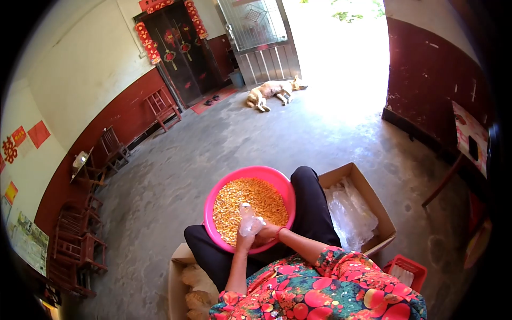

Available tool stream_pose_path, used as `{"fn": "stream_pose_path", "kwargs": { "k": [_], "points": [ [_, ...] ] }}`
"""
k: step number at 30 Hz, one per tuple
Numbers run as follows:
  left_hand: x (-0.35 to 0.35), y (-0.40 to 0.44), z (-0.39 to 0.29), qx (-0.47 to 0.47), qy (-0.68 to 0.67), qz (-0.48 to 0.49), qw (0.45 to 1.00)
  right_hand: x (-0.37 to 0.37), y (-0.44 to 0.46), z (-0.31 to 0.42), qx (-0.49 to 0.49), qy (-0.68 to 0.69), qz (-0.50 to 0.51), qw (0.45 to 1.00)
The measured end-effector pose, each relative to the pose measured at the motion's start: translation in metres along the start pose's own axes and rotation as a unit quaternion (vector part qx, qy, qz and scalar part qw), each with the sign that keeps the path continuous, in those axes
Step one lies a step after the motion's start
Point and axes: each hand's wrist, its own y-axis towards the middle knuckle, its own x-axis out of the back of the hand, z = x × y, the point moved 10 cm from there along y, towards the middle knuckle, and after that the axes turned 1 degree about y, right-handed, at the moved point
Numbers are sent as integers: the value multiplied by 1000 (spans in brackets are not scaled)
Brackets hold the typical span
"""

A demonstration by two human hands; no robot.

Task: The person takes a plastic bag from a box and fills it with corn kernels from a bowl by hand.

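Note:
A pink basin (290, 198) rests on my lap, and yellow corn kernels (250, 192) fill much of it. Over its near side, my left hand (245, 242) grips a clear, bottle-like plastic piece (247, 217), its narrow end pointing away from me above the corn. My right hand (268, 233), with a red bracelet at the wrist, is curled close against the wide end of the plastic. Its fingertips are partly hidden, and I cannot make out what they hold.
Right of my leg stands a cardboard box (385, 230) of clear plastic pieces, with a red crate (419, 271) behind it. Another cardboard box (176, 277) is at my left. A dog (273, 92) lies by the open door (266, 61). Wooden chairs (80, 242) line the left wall.

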Motion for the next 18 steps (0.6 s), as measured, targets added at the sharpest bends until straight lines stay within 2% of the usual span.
{"fn": "stream_pose_path", "kwargs": {
  "k": [1, 2, 4, 5, 6, 7, 9, 11, 13, 14, 16, 18],
  "points": [
    [0, -1, 3, 14, 36, 19, 999, 14, -1, 20, 15, 18, -19, 1000],
    [3, 1, 4, 16, 40, 13, 999, 30, -9, 28, -13, 33, -27, 999],
    [4, 4, -4, -14, -32, 8, 999, 49, -20, 5, -59, 243, -173, 953],
    [9, 5, -1, -35, 0, -27, 999, 55, -25, 7, -53, 250, -195, 947],
    [8, 4, 10, -8, -68, -19, 998, 63, -28, 10, -47, 258, -218, 940],
    [5, 4, 19, -7, -87, -15, 996, 60, -27, 7, -44, 262, -213, 940],
    [5, 6, 36, -5, -104, -15, 994, 58, -29, -10, -120, 240, -226, 936],
    [-22, 6, 44, 13, -24, 134, 991, 65, -30, -6, -98, 246, -239, 934],
    [-26, 2, 28, 30, -60, 114, 991, 87, -40, 22, -55, 270, -298, 914],
    [-27, -1, 24, 46, -97, 96, 990, 84, -39, 15, -54, 273, -295, 914],
    [-26, -1, 34, 82, -93, 87, 988, 75, -30, 4, -125, 115, -233, 957],
    [-25, 1, 38, 70, -40, 93, 992, 77, -28, 15, -84, 121, -253, 956]
  ]
}}
